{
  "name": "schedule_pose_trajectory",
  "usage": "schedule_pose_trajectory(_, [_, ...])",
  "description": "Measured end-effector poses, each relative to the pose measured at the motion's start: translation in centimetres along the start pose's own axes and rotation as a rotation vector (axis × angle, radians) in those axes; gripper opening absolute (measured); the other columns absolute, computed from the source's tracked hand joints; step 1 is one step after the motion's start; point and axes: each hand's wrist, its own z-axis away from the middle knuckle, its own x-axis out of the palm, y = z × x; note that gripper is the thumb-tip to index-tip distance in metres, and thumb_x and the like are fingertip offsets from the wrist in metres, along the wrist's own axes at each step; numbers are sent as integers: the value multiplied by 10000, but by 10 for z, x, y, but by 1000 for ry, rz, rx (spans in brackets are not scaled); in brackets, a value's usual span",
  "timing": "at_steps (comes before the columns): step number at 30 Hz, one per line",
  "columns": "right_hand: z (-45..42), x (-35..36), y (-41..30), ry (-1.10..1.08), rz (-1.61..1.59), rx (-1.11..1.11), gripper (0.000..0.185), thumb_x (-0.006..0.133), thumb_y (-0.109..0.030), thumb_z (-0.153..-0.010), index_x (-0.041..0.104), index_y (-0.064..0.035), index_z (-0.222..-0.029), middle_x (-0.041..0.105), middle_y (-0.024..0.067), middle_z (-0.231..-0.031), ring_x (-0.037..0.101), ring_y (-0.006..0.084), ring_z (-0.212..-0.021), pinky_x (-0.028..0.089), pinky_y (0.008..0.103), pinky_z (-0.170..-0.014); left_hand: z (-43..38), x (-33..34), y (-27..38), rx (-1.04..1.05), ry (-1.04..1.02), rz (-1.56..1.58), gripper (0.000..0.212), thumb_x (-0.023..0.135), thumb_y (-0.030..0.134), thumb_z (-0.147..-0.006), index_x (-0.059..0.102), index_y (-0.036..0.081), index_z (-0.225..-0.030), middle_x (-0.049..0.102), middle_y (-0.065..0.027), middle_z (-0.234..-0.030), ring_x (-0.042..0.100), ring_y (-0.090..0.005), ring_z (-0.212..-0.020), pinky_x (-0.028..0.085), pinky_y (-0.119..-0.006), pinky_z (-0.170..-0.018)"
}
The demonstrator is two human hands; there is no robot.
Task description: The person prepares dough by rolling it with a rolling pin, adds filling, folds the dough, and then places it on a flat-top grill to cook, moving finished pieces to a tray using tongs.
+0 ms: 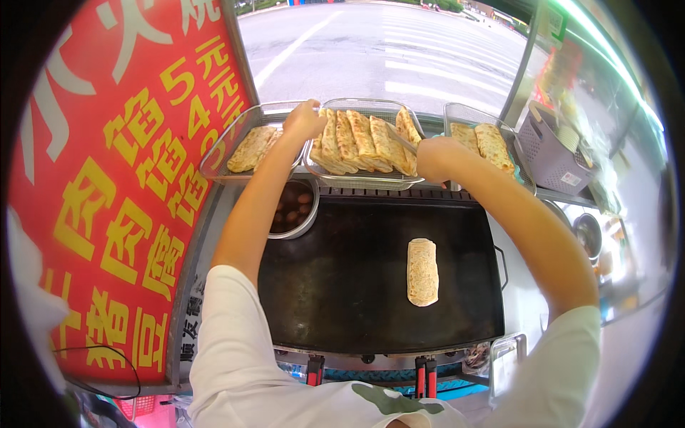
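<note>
A row of browned, folded flatbreads (353,142) stands on edge in the middle wire basket (364,182). My left hand (306,121) is at the basket's left end, beside the first flatbread. Its fingers are partly hidden, so I cannot tell whether it grips the rim or the bread. In my right hand (440,159) is a metal utensil (405,140), perhaps a spatula or tongs. Its tip reaches among the flatbreads at the row's right end. One paler flatbread (423,273) lies flat on the black griddle (342,283), right of the middle.
Left and right wire baskets (217,170) (522,174) hold more flatbreads. A metal pot (313,216) of eggs in dark liquid stands at the griddle's back left corner. The red sign panel (134,214) bounds the left. A grey plastic basket (551,155) stands at right.
</note>
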Motion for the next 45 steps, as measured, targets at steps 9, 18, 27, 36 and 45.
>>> schedule_pose_trajectory(9, [15,-8,-45,220,-34,22,305,622,-137,-937,806,-5,-1141,806,205,-1096,793,337,-1038,634,439,-890,69,12,-65,23,135,1,495,746,386,-967,720,58,-1337,773,-211,-1240,721,-372,-1195,514,-518,-1041])
schedule_pose_trajectory(18, [-12,28,26,108,-524,168,321,628,-156,-995,653,164,-986,726,181,-813,726,253,-584,588,387,-503,123,6,-15,244,219,-437,326,700,426,-1015,794,121,-1087,778,-109,-1053,679,-322,-1095,390,-526,-1023])
schedule_pose_trajectory(27, [-31,50,62,-80,-1384,196,286,602,-219,-1091,566,46,-1190,741,198,-945,614,151,-553,508,307,-418,135,27,-26,328,411,-475,421,689,465,-1013,757,61,-1109,780,-127,-1002,672,-304,-1063,392,-483,-1031])
schedule_pose_trajectory(36, [-50,38,57,-153,-1656,135,285,600,-240,-1103,527,2,-1234,769,195,-975,593,131,-543,471,288,-401,133,23,-26,300,404,-510,425,689,432,-1016,712,52,-1203,781,-124,-1011,668,-320,-1087,389,-492,-1037])
schedule_pose_trajectory(45, [-12,16,74,11,-1177,139,317,640,-251,-1059,660,58,-1128,743,137,-858,660,158,-584,512,316,-450,136,9,27,335,284,-473,432,664,439,-1034,717,83,-1274,784,-86,-1180,631,-316,-1242,349,-571,-1091])
